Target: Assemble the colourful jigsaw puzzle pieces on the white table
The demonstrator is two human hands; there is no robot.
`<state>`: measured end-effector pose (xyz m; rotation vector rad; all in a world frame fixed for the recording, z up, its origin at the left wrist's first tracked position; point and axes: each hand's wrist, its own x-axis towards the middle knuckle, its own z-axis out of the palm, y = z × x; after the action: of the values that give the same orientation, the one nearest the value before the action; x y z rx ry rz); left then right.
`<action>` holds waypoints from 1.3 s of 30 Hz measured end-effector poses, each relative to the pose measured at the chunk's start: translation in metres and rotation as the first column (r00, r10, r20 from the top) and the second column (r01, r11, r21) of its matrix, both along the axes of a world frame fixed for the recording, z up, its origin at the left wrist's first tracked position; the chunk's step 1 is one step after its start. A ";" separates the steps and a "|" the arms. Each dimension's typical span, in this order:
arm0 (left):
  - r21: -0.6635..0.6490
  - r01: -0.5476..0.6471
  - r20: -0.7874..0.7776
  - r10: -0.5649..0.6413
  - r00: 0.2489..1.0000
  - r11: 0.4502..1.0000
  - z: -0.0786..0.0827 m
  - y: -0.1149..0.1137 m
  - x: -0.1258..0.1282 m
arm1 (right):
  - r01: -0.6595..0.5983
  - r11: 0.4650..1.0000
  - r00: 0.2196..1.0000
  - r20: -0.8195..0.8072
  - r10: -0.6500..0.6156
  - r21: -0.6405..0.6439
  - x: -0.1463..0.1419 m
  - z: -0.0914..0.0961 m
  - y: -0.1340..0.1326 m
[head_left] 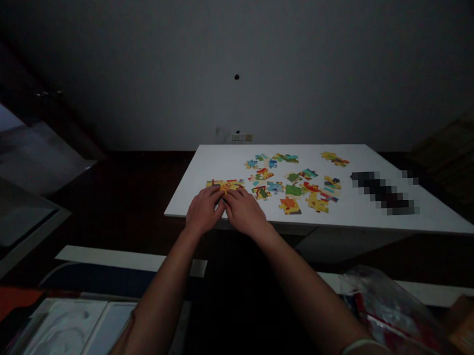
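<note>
Near the front left of the white table [193,171], both of my hands meet over a joined patch of jigsaw puzzle pieces [237,182], mostly yellow. My left hand [202,208] has its fingers bent over the left part of the patch, thumb toward the middle. My right hand [244,208] grips the right part, its fingertips almost touching those of the left. The fingers and thumbs hide the patch's near side. Just to the right lie loose jigsaw pieces, among them a green and yellow piece [261,192] and an orange and yellow piece [290,205].
Several more pieces spread over the table's middle, with a yellow cluster [334,158] farther back. A dark pixelated object [382,192] lies at the right. Below me are a white box [66,331] at left and a clear plastic bag [387,302] at right. A wall [296,91] stands behind.
</note>
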<state>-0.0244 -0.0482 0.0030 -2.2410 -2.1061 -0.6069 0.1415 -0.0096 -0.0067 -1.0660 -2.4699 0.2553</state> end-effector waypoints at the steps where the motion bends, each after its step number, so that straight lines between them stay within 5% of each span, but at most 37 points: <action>1: -0.010 -0.008 0.005 0.008 1.000 1.000 0.000 0.000 0.005 | 0.011 1.000 1.000 0.008 -0.011 -0.007 0.001 0.000 0.000; 13: -0.045 -0.069 0.013 0.070 0.997 0.997 0.005 0.000 0.019 | 0.017 0.997 0.996 0.090 -0.024 0.073 0.007 -0.006 -0.005; 20: -0.008 -0.112 -0.010 0.112 0.994 0.994 0.001 0.000 0.023 | 0.012 1.000 0.999 -0.043 -0.011 0.017 0.029 0.005 0.001; 24: 0.006 -0.106 -0.026 0.106 0.994 0.994 -0.002 0.001 0.021 | 0.138 0.990 0.986 -0.090 -0.140 -0.029 0.073 0.027 0.042; 31: -0.008 -0.119 -0.017 0.119 0.993 0.993 0.001 -0.001 0.021 | 0.439 0.893 0.893 0.159 -0.421 -0.104 0.137 0.044 0.144; 39: 0.062 -0.080 -0.029 0.082 0.996 0.995 -0.011 0.004 0.014 | 0.325 0.927 0.941 0.165 -0.297 -0.185 0.162 0.023 0.169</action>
<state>-0.0103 -0.0443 -0.0077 -2.1078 -2.1220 -0.6191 0.3039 0.1591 0.0164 -1.5939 -2.3780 0.3596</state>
